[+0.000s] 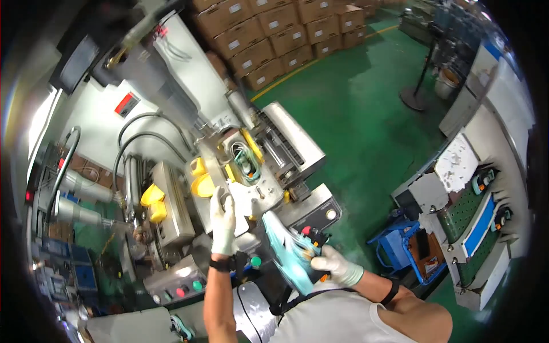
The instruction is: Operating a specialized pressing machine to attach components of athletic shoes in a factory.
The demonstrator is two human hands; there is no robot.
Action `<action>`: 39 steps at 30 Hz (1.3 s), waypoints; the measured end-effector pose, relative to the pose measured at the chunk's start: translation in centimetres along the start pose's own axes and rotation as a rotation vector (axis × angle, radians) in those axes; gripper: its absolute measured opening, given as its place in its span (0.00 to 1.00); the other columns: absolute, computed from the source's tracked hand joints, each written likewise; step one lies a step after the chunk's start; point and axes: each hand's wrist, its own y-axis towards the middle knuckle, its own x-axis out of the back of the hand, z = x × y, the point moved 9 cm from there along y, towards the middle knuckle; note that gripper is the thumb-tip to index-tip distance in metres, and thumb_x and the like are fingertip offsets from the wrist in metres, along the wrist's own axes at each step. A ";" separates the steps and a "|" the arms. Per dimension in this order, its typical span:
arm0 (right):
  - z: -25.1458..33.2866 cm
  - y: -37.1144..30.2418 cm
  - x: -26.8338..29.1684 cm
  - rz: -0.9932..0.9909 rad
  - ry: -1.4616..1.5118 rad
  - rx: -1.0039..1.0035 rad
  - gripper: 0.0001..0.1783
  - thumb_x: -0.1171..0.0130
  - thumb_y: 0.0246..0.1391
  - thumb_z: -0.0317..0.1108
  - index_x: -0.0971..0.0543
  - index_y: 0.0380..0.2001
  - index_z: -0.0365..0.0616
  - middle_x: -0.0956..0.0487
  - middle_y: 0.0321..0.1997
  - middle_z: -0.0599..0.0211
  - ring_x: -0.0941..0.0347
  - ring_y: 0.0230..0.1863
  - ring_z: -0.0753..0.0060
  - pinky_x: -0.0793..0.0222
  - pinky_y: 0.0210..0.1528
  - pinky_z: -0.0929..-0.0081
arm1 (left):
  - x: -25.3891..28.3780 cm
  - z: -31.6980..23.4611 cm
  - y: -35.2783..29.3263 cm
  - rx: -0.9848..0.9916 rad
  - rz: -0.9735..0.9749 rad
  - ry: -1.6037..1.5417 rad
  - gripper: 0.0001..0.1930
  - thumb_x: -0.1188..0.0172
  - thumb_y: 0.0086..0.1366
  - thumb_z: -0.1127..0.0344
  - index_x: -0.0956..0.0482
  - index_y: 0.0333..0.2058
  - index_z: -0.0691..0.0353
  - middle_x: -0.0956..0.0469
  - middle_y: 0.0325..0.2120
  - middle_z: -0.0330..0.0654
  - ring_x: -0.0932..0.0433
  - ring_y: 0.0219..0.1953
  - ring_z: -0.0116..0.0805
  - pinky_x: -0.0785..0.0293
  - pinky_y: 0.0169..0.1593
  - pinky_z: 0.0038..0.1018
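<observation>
Elongated pale-teal bundle point(281, 243) sits gripped in white-gloved right hand point(338, 266); white-gloved left hand point(223, 224), fingers parted, near yellow rounded piece point(202, 186).

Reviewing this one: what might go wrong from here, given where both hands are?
Pinched fingers: the left hand is close to the yellow blocks on the machine, so any moving part there might catch it.

Dropped bundle: the right hand grips the teal bundle at one side, leaving much of it unsupported; it may slip or sag.

Accidental press: the green button near the left wristband could be bumped.
</observation>
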 end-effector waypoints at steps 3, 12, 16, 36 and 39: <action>-0.1 -1.1 1.2 -0.044 -0.027 -0.085 0.39 0.34 0.55 0.46 0.33 0.62 0.31 0.26 0.59 0.60 0.29 0.58 0.69 0.34 0.61 0.69 | -4.5 6.0 7.5 0.038 0.036 -0.032 0.26 0.44 0.69 0.61 0.34 0.60 0.74 0.26 0.53 0.59 0.27 0.55 0.44 0.34 0.60 0.33; -7.0 -3.4 11.1 -0.376 -0.298 -0.203 0.34 0.40 0.61 0.48 0.30 0.58 0.29 0.26 0.55 0.66 0.32 0.54 0.74 0.38 0.59 0.75 | -12.5 18.9 18.3 -0.058 0.116 0.274 0.24 0.45 0.60 0.72 0.35 0.54 0.74 0.25 0.48 0.57 0.23 0.47 0.45 0.28 0.53 0.34; 2.7 -2.0 5.0 -0.336 -0.114 0.197 0.33 0.37 0.59 0.40 0.32 0.61 0.30 0.26 0.58 0.64 0.33 0.58 0.73 0.38 0.63 0.71 | -4.6 20.0 19.4 0.349 0.156 0.285 0.18 0.45 0.65 0.64 0.29 0.49 0.70 0.22 0.39 0.48 0.21 0.37 0.39 0.25 0.41 0.32; 7.9 44.9 9.6 -0.648 -1.949 0.149 0.27 0.36 0.51 0.42 0.26 0.49 0.34 0.22 0.48 0.40 0.22 0.51 0.48 0.26 0.51 0.60 | 19.0 8.7 -38.6 0.914 -0.054 -0.046 0.21 0.45 0.68 0.58 0.28 0.54 0.66 0.22 0.46 0.57 0.22 0.48 0.51 0.26 0.50 0.36; 6.3 45.5 9.4 -0.806 -1.895 0.126 0.30 0.40 0.53 0.49 0.28 0.50 0.34 0.22 0.50 0.41 0.23 0.52 0.48 0.27 0.53 0.57 | 20.2 10.2 -45.3 0.927 -0.315 0.346 0.26 0.44 0.66 0.49 0.27 0.54 0.63 0.21 0.42 0.59 0.22 0.44 0.57 0.25 0.47 0.43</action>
